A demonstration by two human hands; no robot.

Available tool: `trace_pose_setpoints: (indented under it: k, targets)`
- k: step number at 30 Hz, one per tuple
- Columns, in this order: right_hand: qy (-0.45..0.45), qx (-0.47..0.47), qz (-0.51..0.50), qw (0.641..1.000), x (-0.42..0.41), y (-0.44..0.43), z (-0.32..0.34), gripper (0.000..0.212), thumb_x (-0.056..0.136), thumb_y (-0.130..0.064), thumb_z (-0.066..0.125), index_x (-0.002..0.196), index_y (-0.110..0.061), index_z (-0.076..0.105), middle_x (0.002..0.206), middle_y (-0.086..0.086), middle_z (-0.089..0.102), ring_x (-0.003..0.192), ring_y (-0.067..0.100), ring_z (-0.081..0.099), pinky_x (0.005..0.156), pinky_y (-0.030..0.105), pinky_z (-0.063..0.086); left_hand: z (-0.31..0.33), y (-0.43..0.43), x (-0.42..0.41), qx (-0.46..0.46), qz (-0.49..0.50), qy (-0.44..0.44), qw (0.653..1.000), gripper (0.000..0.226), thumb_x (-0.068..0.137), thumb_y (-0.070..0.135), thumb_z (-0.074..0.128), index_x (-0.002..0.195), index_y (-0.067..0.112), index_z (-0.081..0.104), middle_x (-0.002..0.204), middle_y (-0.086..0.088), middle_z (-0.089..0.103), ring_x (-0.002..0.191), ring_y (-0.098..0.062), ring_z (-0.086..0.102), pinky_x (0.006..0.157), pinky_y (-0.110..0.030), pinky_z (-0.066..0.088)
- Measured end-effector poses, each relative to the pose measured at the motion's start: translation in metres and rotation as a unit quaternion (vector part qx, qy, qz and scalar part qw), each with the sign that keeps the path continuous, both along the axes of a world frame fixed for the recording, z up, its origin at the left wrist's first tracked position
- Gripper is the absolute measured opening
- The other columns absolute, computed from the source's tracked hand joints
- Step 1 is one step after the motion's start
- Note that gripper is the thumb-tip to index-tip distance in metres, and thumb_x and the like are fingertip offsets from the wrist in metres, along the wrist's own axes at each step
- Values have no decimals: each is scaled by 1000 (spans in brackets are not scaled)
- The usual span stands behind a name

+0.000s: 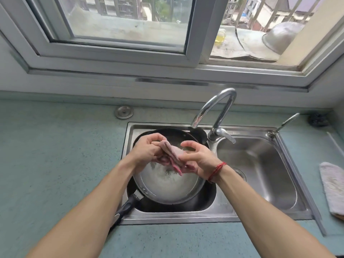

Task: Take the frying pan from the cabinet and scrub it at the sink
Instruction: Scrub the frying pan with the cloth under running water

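Both hands on one pink cloth (173, 153), centre frame, above the pan.

Left hand (147, 149) has fingers curled round the cloth's upper end; right hand (200, 161) pinches the lower end, its upper fingers arched loose. Red string bracelet (216, 170) on the right wrist. Frying pan (167, 189) sits directly below in the left basin of the sink (186, 219), wet inside, black handle (126, 207) pointing lower left over the rim. Faucet (219, 108) just above. Grey cloth (333, 187) at right edge.

One head-worn wide-angle view (edges bowed), forward and down, seemingly close over the sink (176, 218).
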State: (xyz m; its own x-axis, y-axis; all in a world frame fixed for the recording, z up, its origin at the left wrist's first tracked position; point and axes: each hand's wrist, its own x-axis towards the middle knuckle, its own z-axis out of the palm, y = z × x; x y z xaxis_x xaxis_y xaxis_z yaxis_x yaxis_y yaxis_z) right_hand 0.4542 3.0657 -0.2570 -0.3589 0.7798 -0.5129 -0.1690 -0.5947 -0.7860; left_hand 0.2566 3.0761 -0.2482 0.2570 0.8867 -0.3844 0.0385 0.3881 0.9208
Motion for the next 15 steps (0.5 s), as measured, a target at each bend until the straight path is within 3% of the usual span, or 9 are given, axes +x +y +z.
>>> trace_pose_setpoints:
  k: [2,5,8,10,11,12,14,15]
  targets:
    - [-5,-23,107,994,2,6,1,63,71,11,68,128,-10,52,103,24,66,81,36,70,63,43,60,3,4,-2,13,-46,24,999,28,83,-19,48,77,6,60,62,-10,64,50,-18,59,45,-23,47]
    - [-92,4,280,956,-7,14,6,29,84,-3,69,112,-7,60,104,22,71,78,29,69,56,30,53,3,14,-3,41,-92,73,992,24,81,-15,54,80,5,67,82,-25,69,60,-19,62,52,-26,50]
    - [-161,-25,217,963,-19,26,-3,10,89,-10,66,88,-4,57,66,12,66,44,14,51,39,21,36,-1,23,-6,92,-68,112,987,38,74,-12,55,100,11,71,102,-14,72,82,-22,71,71,-32,59]
    - [-130,-89,161,974,-20,33,-7,17,94,-11,57,78,-10,57,54,4,52,39,10,37,37,16,25,-6,18,-9,188,-76,159,966,63,68,-9,51,126,13,59,125,-5,61,105,-19,67,87,-29,57]
    - [-100,-115,150,977,-18,37,-10,25,94,-13,53,69,-12,58,53,2,47,39,10,33,39,16,20,-9,12,-11,270,-117,201,935,74,66,-9,49,137,12,49,136,-4,52,120,-18,58,97,-28,52]
    - [-71,-130,151,977,-15,40,-12,31,91,-14,52,60,-13,55,52,3,44,40,10,30,40,17,17,-17,6,-13,357,-175,262,879,80,67,-9,48,144,10,40,146,-6,42,133,-19,45,108,-29,43]
    - [-28,-151,185,971,-11,42,-15,28,80,-14,52,54,-12,43,50,3,40,40,11,28,40,18,16,-37,0,-13,502,-237,394,732,80,72,-2,48,149,7,31,157,-11,29,145,-27,28,117,-37,29]
    - [-23,-162,216,962,-11,41,-16,25,76,-13,52,55,-12,39,48,3,38,40,10,28,39,17,16,-46,1,-11,537,-231,439,682,75,77,3,49,149,8,32,157,-12,29,144,-30,29,116,-42,31]
